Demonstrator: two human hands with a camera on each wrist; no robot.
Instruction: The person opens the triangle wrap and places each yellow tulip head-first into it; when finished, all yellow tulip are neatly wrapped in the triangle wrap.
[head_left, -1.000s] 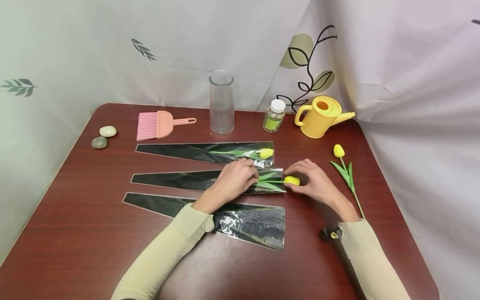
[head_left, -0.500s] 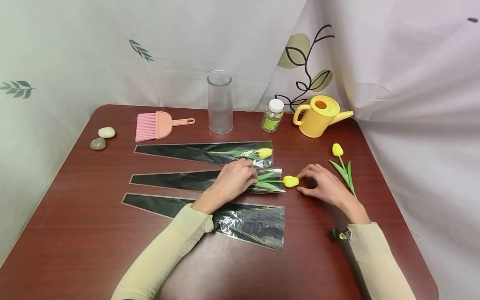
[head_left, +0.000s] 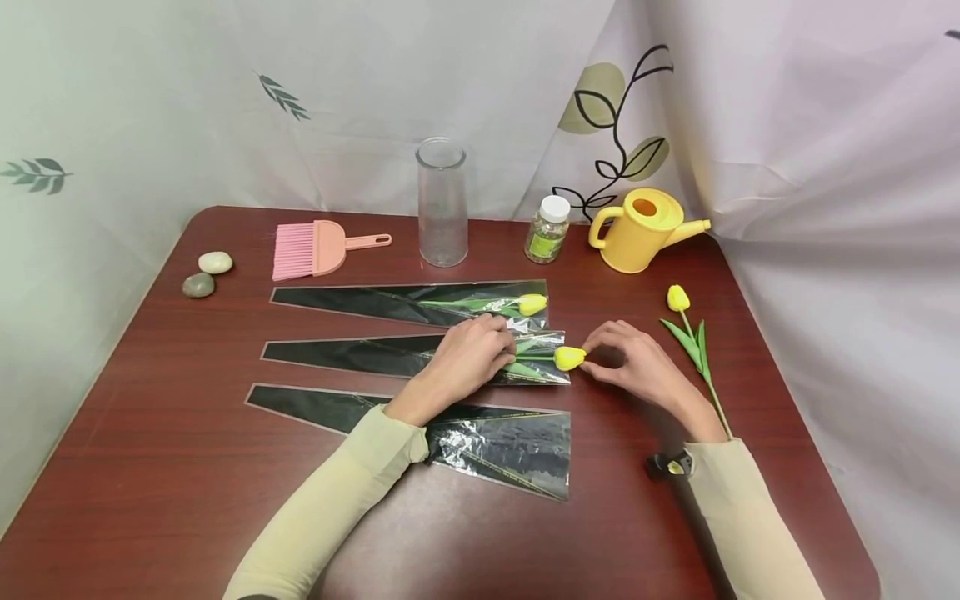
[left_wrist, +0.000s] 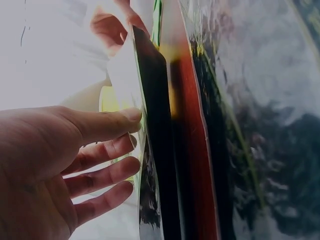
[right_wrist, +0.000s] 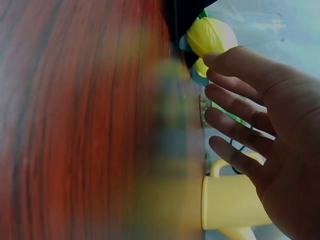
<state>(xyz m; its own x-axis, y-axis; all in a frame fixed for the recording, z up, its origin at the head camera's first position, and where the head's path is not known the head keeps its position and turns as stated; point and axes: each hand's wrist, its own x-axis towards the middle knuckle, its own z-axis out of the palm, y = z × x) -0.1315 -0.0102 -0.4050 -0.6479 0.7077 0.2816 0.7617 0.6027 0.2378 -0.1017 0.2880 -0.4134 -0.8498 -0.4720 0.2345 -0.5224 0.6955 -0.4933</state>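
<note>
Three long tapered flower sleeves with black backs lie side by side. In the head view my left hand [head_left: 472,348] pinches the middle sleeve [head_left: 352,356] near its wide end; the left wrist view shows the thumb against the film. A yellow tulip [head_left: 570,358] lies partly in this sleeve, its bloom at the mouth and lower stem hidden by the left hand. At the bloom's tip, my right hand [head_left: 637,367] pinches it between thumb and fingertips. The back sleeve [head_left: 337,298] holds another yellow tulip [head_left: 532,304]. Nearest me lies the front sleeve [head_left: 510,450], without a flower.
A third tulip [head_left: 690,342] lies at the right. Along the back are a pink brush [head_left: 322,247], a glass vase [head_left: 442,208], a white-capped jar [head_left: 548,233] and a yellow watering can [head_left: 641,237]. Two stones [head_left: 198,285] sit at the left on the brown table [head_left: 172,467].
My right hand first drew back right from the bloom's side to its tip, then moved left. The tulip has shifted left, deeper into the middle sleeve. The left hand has stayed in place.
</note>
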